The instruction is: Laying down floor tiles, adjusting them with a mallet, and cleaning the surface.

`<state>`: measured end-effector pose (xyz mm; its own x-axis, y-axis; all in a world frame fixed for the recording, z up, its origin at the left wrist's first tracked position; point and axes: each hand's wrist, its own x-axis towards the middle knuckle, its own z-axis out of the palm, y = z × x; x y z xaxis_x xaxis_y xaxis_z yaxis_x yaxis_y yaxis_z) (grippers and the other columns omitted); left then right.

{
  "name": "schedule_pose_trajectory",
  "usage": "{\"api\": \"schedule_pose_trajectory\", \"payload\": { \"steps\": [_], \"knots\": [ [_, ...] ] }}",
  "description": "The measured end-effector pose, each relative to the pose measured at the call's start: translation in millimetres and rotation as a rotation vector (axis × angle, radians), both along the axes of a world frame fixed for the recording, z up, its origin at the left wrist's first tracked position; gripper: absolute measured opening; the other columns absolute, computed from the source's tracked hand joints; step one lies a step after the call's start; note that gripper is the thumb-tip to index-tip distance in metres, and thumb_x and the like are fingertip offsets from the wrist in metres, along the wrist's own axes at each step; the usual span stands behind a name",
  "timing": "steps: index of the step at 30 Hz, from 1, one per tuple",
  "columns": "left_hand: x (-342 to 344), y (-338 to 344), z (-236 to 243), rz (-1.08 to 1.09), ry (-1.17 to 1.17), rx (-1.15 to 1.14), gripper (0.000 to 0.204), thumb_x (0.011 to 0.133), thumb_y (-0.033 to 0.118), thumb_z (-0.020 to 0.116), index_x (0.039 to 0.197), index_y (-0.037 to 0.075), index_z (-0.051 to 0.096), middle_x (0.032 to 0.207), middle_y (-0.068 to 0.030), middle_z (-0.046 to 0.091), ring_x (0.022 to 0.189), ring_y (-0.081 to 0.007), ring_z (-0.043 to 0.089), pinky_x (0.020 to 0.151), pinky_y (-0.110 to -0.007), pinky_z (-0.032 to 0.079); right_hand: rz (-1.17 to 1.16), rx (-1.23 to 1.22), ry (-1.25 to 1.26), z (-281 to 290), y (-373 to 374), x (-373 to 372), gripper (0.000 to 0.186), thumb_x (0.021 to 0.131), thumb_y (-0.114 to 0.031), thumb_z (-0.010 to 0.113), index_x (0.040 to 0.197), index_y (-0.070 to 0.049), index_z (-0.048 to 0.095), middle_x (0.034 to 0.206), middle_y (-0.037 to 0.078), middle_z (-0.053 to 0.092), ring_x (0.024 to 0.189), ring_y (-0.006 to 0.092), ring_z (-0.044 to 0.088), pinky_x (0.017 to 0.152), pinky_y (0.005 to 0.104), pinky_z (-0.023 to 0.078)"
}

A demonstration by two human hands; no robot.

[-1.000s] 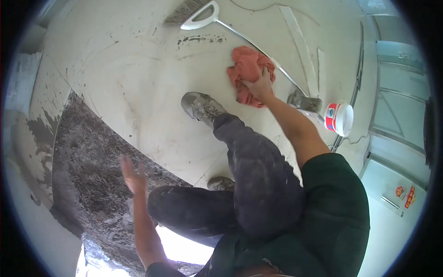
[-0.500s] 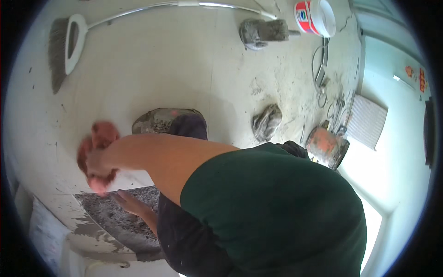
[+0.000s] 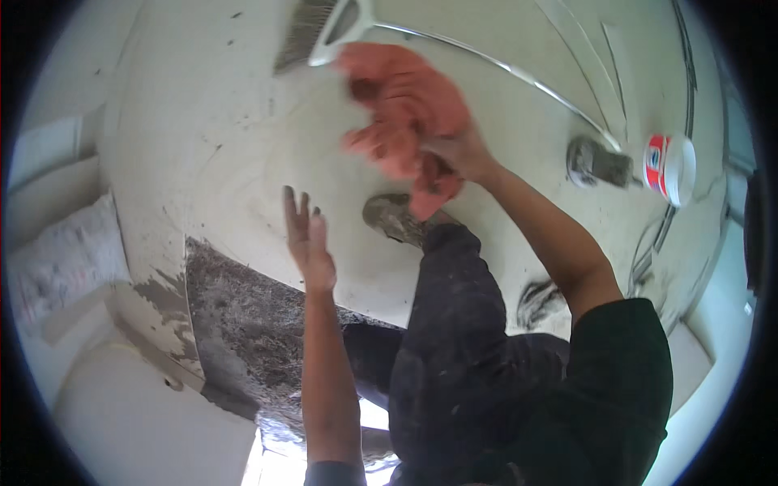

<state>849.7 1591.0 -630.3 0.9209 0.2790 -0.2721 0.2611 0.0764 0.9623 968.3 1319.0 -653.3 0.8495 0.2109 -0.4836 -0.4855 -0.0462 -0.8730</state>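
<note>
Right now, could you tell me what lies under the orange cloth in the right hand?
The orange cloth, gripped by the right hand, is blurred over the pale floor. Beside it lies a brush. Whatever sits directly beneath is covered.

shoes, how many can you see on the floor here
2. One grey shoe sits just below the orange cloth that the right hand holds; the other shoe shows beside the right forearm, partly hidden by the dark trousers.

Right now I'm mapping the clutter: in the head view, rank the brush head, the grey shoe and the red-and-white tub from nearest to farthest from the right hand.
1. Grey shoe, just below-left of the right hand.
2. Brush head, up-left.
3. Red-and-white tub, far right.
</note>
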Motion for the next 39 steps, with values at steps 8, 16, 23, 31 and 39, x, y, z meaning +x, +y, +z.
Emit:
{"api": "schedule_pose_trajectory", "payload": {
  "steps": [8, 16, 23, 31, 39],
  "knots": [
    [-57, 44, -65, -0.178, 0.414, 0.489, 0.085, 0.092, 0.037, 0.071, 0.154, -0.001, 0.028, 0.159, -0.0302, 0.026, 0.149, -0.0414, 0.023, 0.12, -0.049, 0.024, 0.339, -1.045, -0.67, -26, 38, 66, 0.059, 0.084, -0.047, 0.069, 0.127, -0.008, 0.061, 0.116, 0.015, 0.065, 0.112, 0.0368, 0.058, 0.103, 0.0514, 0.041],
    [-58, 44, -84, -0.563, 0.908, 0.926, 0.122, 0.076, 0.056, 0.078, 0.158, 0.004, 0.006, 0.159, -0.0377, -0.001, 0.146, -0.059, -0.003, 0.117, -0.066, 0.014, 0.377, -1.422, -0.677, -99, -19, 199, 0.039, 0.096, -0.044, 0.058, 0.108, -0.007, 0.063, 0.104, 0.016, 0.069, 0.101, 0.0404, 0.063, 0.085, 0.0505, 0.051],
    [-63, 56, -79, -0.532, 0.917, 0.925, 0.127, 0.072, 0.055, 0.082, 0.157, 0.0, 0.004, 0.158, -0.0395, -0.001, 0.144, -0.0625, -0.003, 0.117, -0.067, 0.015, 0.113, -0.918, -0.615, -55, -6, 142, 0.062, 0.084, -0.046, 0.072, 0.126, -0.002, 0.059, 0.113, 0.02, 0.066, 0.098, 0.0387, 0.065, 0.087, 0.0477, 0.051],
    [-48, 41, -84, -0.586, 0.85, 0.962, 0.128, 0.072, 0.056, 0.081, 0.156, -0.002, 0.005, 0.156, -0.0416, 0.001, 0.143, -0.0647, -0.001, 0.116, -0.067, 0.017, 0.608, -1.296, -0.873, -100, 15, 104, 0.083, 0.071, -0.037, 0.075, 0.149, -0.029, 0.044, 0.158, 0.012, 0.034, 0.144, 0.0418, 0.029, 0.109, 0.0687, 0.025],
    [-53, 51, -76, -0.617, 0.893, 0.965, 0.13, 0.07, 0.059, 0.081, 0.154, -0.009, 0.007, 0.155, -0.0434, 0.005, 0.142, -0.0657, 0.002, 0.117, -0.067, 0.013, -0.085, -1.532, -0.239, -85, 65, 196, 0.07, 0.085, -0.039, 0.064, 0.15, -0.028, 0.041, 0.151, 0.013, 0.041, 0.138, 0.0398, 0.037, 0.104, 0.0652, 0.034]
  ]
}}
